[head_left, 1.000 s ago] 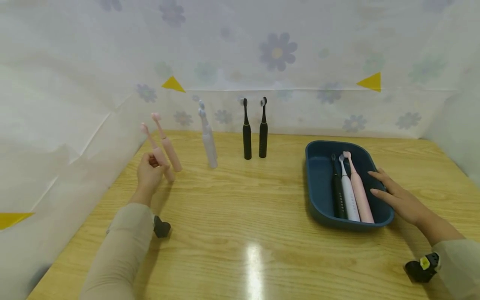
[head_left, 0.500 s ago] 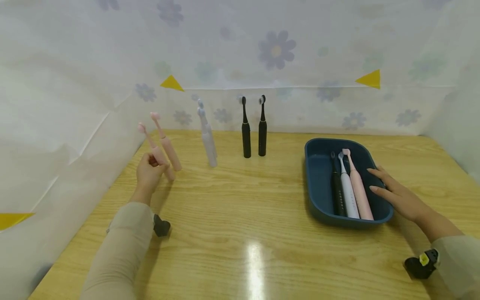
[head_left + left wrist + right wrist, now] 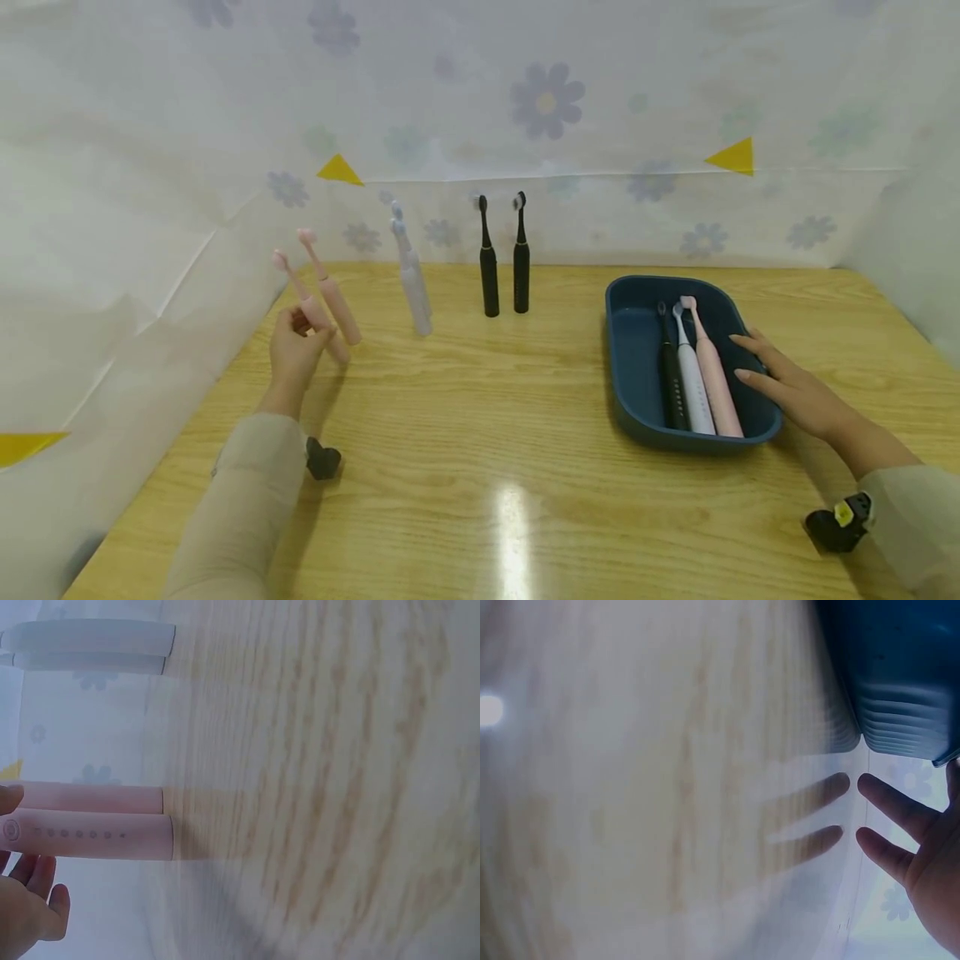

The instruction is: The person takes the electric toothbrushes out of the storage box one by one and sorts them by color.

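Only our view shifts slightly; our left hand (image 3: 295, 350) pinches the nearer slim pink toothbrush (image 3: 105, 838), perhaps steadying it, while our right hand (image 3: 798, 400), fingers spread, likely braces the rounded blue tray (image 3: 636, 358).

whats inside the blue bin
A black brush, a white brush and a pink brush lie side by side in the bin. Its floor under them is covered, and the right hand hides part of its rim.
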`<state>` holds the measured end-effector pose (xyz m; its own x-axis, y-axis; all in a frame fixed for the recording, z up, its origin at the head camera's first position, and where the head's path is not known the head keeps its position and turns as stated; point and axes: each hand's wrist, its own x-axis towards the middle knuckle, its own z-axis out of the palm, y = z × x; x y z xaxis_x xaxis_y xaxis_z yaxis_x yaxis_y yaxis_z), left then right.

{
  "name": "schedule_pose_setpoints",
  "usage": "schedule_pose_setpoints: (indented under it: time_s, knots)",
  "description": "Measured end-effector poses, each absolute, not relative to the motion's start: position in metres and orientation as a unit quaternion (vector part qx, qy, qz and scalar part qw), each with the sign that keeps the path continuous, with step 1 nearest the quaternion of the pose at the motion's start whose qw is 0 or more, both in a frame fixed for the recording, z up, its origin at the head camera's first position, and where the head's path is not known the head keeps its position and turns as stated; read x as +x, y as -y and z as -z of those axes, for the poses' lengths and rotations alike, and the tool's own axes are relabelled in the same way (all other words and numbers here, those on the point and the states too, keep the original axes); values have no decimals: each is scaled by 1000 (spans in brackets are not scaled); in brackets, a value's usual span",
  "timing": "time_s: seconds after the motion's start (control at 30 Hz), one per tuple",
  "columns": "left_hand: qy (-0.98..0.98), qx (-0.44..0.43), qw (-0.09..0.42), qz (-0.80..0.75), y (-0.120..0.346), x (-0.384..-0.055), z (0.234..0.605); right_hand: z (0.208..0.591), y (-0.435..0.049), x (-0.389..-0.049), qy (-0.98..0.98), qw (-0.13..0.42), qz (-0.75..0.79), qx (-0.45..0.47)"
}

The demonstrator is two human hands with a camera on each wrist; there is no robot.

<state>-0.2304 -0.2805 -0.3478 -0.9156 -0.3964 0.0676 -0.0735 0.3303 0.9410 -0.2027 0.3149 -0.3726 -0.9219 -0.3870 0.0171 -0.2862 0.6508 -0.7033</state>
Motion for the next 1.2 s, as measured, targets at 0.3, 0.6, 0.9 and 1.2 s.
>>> schedule_pose_setpoints:
  time_s: [0.3, 0.6, 0.9, 1.2]
  knots:
    - [786, 171, 201, 560, 267, -219, 339, 372, -316, -204, -907, 66, 372, -186]
    - [769, 132, 283, 558, 240, -203, 326, 373, -320, -206, -910, 69, 367, -179]
    - [781, 61, 247, 570, 208, -195, 318, 377, -320, -203, -906, 66, 377, -180]
    - [789, -29, 195, 582, 177, -194, 312, 373, -319, -208, -915, 68, 353, -183]
